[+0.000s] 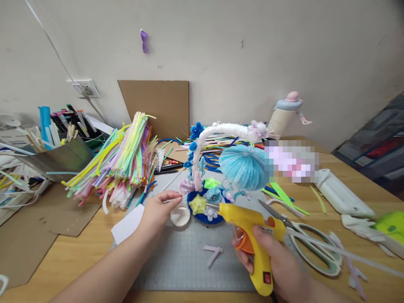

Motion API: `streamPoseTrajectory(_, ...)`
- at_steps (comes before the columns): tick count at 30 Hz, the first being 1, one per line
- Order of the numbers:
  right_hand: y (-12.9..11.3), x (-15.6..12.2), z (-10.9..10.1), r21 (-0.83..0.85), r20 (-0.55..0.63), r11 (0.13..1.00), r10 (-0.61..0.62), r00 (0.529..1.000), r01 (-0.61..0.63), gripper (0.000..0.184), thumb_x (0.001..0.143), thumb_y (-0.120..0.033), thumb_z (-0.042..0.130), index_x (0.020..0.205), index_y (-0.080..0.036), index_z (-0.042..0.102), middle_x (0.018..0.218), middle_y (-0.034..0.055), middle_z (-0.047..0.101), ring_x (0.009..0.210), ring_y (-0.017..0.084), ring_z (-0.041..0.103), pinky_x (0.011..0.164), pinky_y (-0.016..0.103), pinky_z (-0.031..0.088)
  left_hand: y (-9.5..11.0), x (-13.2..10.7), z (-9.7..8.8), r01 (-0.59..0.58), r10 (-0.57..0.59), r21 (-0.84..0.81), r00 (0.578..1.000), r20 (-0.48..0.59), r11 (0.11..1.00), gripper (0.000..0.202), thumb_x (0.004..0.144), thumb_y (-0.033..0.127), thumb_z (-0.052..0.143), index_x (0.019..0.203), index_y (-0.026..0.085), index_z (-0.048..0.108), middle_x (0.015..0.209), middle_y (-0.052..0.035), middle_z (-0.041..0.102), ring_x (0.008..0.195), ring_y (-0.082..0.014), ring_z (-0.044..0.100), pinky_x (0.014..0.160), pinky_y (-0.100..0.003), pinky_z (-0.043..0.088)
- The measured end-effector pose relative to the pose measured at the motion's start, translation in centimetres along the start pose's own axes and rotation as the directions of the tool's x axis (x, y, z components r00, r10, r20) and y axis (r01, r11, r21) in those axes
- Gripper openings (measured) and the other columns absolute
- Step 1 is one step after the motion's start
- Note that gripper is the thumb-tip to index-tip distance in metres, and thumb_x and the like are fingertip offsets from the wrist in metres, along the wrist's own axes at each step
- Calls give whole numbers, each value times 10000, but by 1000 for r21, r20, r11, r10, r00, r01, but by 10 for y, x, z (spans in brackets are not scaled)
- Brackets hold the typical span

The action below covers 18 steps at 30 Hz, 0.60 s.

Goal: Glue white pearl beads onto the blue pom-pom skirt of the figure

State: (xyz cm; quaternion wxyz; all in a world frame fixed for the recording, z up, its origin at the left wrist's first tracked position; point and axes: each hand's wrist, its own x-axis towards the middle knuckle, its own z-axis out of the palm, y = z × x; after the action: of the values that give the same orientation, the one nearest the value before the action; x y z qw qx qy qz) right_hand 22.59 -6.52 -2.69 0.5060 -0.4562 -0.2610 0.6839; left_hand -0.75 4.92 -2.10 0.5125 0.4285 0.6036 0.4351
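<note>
Above the grey mat [183,269], left hand [160,207] was pinched narrow, contents unclear, yellow star [198,204] sat on blue base [198,216], and glue gun [261,263], probably needing steady aim and sparing squeezes, filled the right hand [282,256].

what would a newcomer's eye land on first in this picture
Probably the bright yellow glue gun in the right grip, low and right of centre. Just above it sits a fluffy light-blue dome, beneath the end of a white arch. Left of centre, a big heap of pastel pipe cleaners stands out.
</note>
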Motion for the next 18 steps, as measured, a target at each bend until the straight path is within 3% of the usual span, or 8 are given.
streamPoseTrajectory(3, 4, -12, -14, -81, -33, 995, 56, 998, -58, 547, 679, -678, 680, 715, -133, 699, 525, 16, 619, 430, 94, 505, 448, 213, 374, 2, -2, -11, -10, 9, -46, 1000, -14, 999, 288, 488, 317, 881, 687, 159, 746, 744, -32, 713, 658, -148, 594, 610, -237, 417)
streamPoseTrajectory(5, 9, -18, -29, -126, -85, 987, 88, 992, -98, 541, 728, -669, 638, 692, -132, 684, 481, 6, 590, 388, 84, 483, 404, 199, 309, 5, -1, -14, -6, 5, -102, 1000, -5, 995, 283, 495, 288, 885, 696, 153, 740, 737, -31, 706, 660, -146, 596, 610, -233, 426)
streamPoseTrajectory(7, 11, -22, -41, -62, -94, 986, 147, 985, -153, 555, 773, -667, 583, 669, -129, 666, 429, -18, 533, 323, 61, 433, 370, 185, 244, 8, 5, -13, 15, -11, -179, 1000, 22, 984, 267, 532, 248, 877, 725, 137, 728, 751, -40, 703, 689, -147, 614, 638, -233, 454)
streamPoseTrajectory(11, 5, -25, -52, 99, -50, 960, 269, 962, -263, 522, 861, -598, 499, 671, -134, 641, 446, -31, 520, 308, 52, 456, 359, 166, 291, 15, 25, -1, 110, -90, -323, 993, 78, 940, 166, 787, 221, 713, 909, 116, 669, 953, -65, 684, 839, -155, 644, 760, -296, 528)
streamPoseTrajectory(14, -4, -25, -52, -34, -48, 930, 365, 930, -366, 507, 912, -557, 430, 646, -156, 591, 455, -31, 527, 310, 56, 488, 341, 147, 325, 23, 40, 11, 177, -148, -376, 983, 106, 910, 302, 905, 312, 570, 1164, 156, 581, 1163, -88, 618, 970, -204, 628, 812, -410, 548)
streamPoseTrajectory(18, -17, -16, -53, -209, -71, 852, 476, 876, -480, 550, 907, -594, 433, 605, -156, 576, 425, -16, 533, 280, 74, 516, 289, 141, 359, 33, 52, 23, 199, -158, -421, 979, 130, 885, 351, 902, 328, 573, 1212, 164, 559, 1219, -99, 593, 1023, -225, 613, 848, -439, 536)
